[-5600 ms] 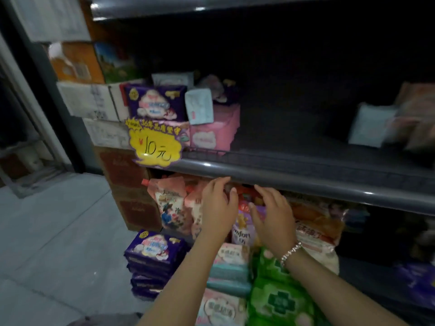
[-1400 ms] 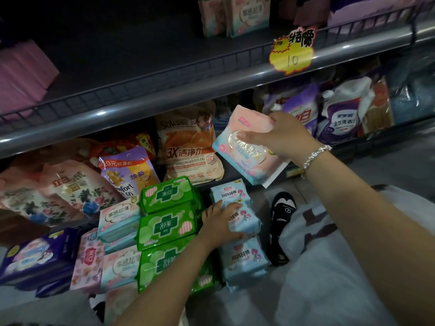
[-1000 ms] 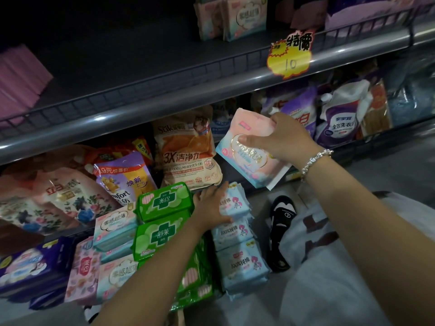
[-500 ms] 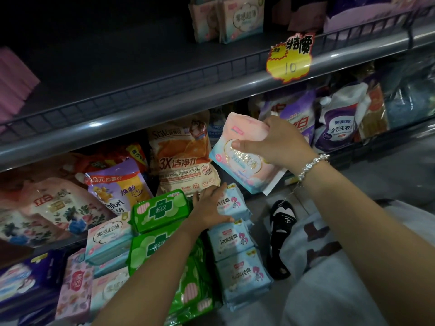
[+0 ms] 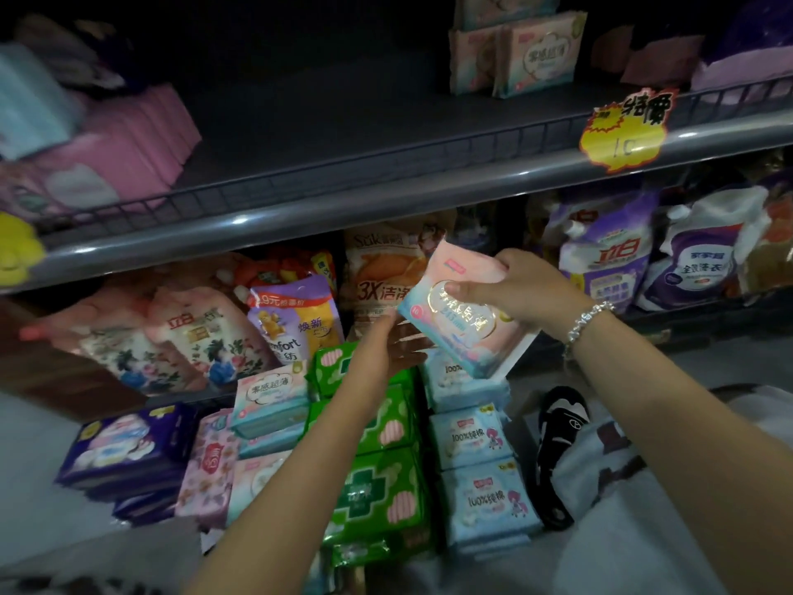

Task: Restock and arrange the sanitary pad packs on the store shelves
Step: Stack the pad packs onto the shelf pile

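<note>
One pink pack (image 5: 461,311) is in the air, held by the right hand (image 5: 521,289) with its thumb on the printed face and its other fingers curled round the top edge. It hangs in front of the lower shelf, below the rail (image 5: 386,195) of the upper shelf and above the floor stacks. The left hand (image 5: 386,343) is raised to the pack's lower left corner, fingers fairly straight and spread; it looks to be touching or just steadying the pack, but I cannot tell whether it has any grip.

Judging by how things lie, the restock is at an early stage. The upper shelf has a broad bare stretch in the middle, with only a few matching pink packs (image 5: 519,58) standing at the back right and a pink bundle (image 5: 124,143) at the left. Most stock waits on the floor: green packs (image 5: 377,478) in a column, blue packs (image 5: 476,465) just beside them on the right, teal-and-pink packs (image 5: 270,401) to the left, and purple packs (image 5: 124,448) at the far left. The lower shelf holds detergent pouches (image 5: 292,319), which are no part of this job.

Likely next, the held pack belongs up beside its matching ones, and then the floor stacks remain to be shelved in rows.
</note>
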Available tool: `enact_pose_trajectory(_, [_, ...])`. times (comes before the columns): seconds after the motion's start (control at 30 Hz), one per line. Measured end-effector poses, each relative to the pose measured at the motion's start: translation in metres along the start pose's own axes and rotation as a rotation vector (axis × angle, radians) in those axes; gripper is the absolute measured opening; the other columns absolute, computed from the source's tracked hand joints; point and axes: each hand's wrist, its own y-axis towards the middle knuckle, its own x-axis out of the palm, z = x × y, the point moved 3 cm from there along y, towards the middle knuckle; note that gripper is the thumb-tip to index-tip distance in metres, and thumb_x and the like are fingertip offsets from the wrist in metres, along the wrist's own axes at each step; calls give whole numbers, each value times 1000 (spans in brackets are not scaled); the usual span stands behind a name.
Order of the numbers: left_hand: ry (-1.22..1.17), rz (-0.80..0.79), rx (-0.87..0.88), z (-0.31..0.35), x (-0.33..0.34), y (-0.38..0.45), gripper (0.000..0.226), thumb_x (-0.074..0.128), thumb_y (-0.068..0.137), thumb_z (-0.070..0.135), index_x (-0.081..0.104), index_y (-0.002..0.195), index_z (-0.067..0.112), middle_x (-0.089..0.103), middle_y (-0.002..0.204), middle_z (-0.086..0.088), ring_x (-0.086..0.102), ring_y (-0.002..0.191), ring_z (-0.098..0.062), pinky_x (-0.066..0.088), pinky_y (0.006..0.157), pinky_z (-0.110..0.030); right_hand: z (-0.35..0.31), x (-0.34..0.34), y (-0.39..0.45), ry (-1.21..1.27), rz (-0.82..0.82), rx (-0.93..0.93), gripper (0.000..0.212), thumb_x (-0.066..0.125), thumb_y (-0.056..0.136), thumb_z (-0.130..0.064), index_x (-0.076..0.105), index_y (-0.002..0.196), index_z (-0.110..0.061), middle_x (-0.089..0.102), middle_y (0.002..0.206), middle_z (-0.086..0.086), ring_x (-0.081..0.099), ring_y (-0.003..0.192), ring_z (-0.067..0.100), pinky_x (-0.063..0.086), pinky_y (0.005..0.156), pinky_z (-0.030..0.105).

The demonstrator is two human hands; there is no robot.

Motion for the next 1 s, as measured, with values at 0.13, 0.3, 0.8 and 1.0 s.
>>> enact_pose_trajectory(0.13, [-90,-16,-5,5,-21,-25,36,39,99,46,60,106,18,71,85,0,65,80,-18,53,81,-39,-16,27,-1,96,-91,-43,25,78,76,-37,56,73,-24,60,74,-10,54,63,-1,39,43,5])
enact_pose_trajectory(0.3, [-206,90,48,-2,-59,-46,78,74,75,47,44,132,3,68,102,-8,69,75,-16,57,76,-37,-31,66,-3,110,-217,-46,30,77,74,-45,60,85,-22,66,88,-5,59,72,5,42,56,17])
enact_pose_trajectory(0.8, [-653,463,-146,-63,-168,-87,27,59,92,17,56,117,8,66,101,-11,62,88,-25,55,70,-35,-57,192,-12,-338,-566,-298,50,55,93,-42,48,138,-23,49,132,-9,48,113,6,39,85,19])
enact_pose_trajectory(1.0, [-738,715,-235,-100,-212,-101,18,62,92,11,55,107,5,63,89,-13,62,76,-25,56,55,-31,-45,229,-7,-541,-624,-328,45,58,93,-40,53,133,-20,56,131,2,55,112,16,45,84,24])
